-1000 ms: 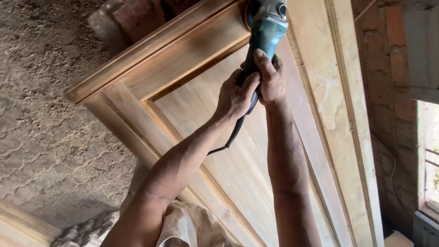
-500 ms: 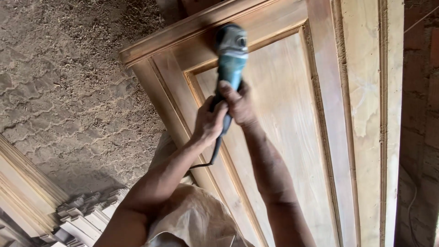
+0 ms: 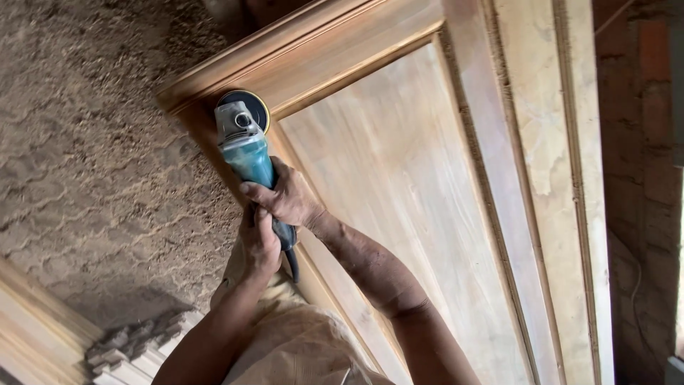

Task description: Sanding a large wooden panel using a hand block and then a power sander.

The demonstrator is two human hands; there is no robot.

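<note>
Both hands [image 3: 274,214] wrapped round grinder [image 3: 246,146], disc on door corner [image 3: 206,107]

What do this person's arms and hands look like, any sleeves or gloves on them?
Both arms are bare from the hands up past the elbows: no gloves, no sleeves, no watch or rings that show. The left hand and right hand are dulled with fine dust, which also coats the forearms. The fingers are bare too. Below the arms lies beige, dusty clothing.
</note>
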